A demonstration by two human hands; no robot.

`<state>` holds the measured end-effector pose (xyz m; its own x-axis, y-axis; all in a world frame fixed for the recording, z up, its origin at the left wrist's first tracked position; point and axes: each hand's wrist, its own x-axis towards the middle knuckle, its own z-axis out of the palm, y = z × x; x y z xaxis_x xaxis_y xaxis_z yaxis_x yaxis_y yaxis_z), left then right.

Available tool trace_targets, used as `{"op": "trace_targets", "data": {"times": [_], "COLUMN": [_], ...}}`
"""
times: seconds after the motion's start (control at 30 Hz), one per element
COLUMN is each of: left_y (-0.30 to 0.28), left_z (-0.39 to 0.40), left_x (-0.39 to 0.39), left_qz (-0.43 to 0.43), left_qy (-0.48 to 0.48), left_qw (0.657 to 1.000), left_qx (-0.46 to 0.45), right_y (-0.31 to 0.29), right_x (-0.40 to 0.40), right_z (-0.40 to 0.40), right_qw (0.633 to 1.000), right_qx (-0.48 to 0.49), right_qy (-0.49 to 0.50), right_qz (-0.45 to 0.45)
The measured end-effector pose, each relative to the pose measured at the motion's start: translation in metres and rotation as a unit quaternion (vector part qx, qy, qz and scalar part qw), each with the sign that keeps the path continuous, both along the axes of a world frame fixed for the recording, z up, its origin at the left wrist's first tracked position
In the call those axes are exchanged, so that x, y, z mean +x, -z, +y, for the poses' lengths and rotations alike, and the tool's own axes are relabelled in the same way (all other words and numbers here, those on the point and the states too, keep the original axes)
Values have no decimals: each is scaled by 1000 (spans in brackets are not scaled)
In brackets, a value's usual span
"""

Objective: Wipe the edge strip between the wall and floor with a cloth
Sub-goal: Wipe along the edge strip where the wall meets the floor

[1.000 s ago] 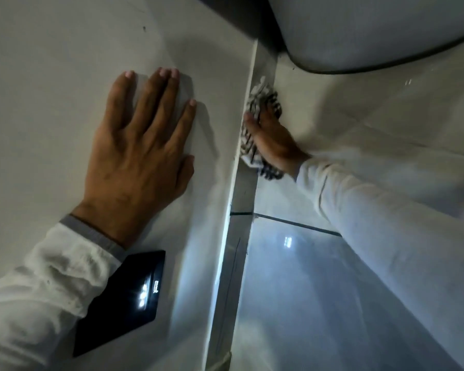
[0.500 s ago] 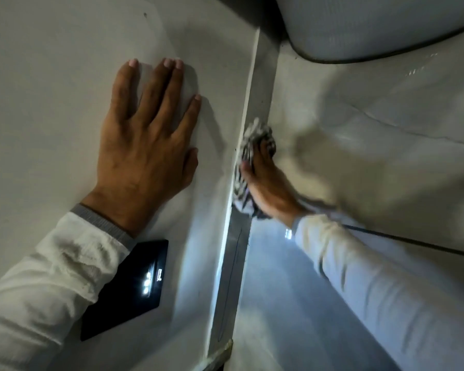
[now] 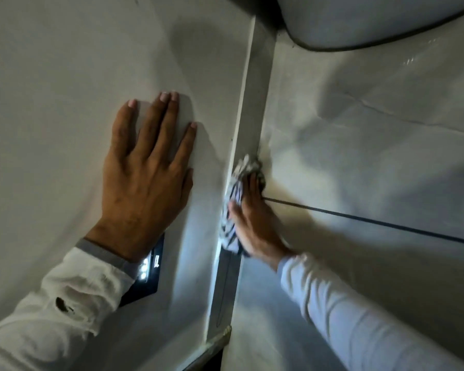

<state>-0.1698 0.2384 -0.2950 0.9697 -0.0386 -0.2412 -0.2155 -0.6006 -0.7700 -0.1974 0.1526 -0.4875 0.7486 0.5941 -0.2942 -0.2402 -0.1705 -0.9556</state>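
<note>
The left hand lay flat against the pale wall, its fingers straight and slightly spread, with the wrist covering part of a dark panel that showed small lit dots. The right hand pressed a striped cloth against the edge strip where the wall met the tiled floor. Its fingers lay close together over the bunched cloth, the thumb on the strip side. A dark grout line ran off from beside that hand.
</note>
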Motion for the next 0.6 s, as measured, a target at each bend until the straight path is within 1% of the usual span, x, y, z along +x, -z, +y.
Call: {"op": "trace_targets", "data": {"times": [0.07, 0.13, 0.2, 0.27, 0.33, 0.4, 0.47, 0.53, 0.57, 0.6], "left_y": [2, 4, 3, 5, 10, 16, 19, 19, 19, 17], "left_z": [-6, -9, -11, -12, -15, -18, -17, -15, -16, -17], "left_x": [-12, -24, -37, -55, -74, -92, -105, -111, -112, -110], "left_qz": [-4, -1, 3, 4, 24, 62, 99, 118, 117, 105], "left_qy": [-25, -38, -28, -15, -7, -4, 6, 6, 3, -1], "left_qw": [1000, 999, 1000, 1000, 999, 997, 991, 987, 988, 990], "left_qx": [1, 6, 8, 21, 30, 48, 85, 107, 105, 95], "right_y": [7, 14, 17, 18, 10, 2, -8, -6, -5, -1], "right_x": [53, 90, 91, 54, -14, -96, -162, -175, -171, -157], "right_z": [10, 15, 16, 13, 12, 11, 13, 14, 15, 16], "right_qw": [999, 999, 998, 998, 998, 999, 993, 989, 982, 985], "right_qx": [-18, -33, -28, -10, -9, -30, -88, -112, -126, -95], "right_qy": [22, 12, 14, 43, 61, 11, -38, -50, -42, -16], "right_qz": [-18, -37, -46, -49, -16, -4, -62, -81, -135, -146]}}
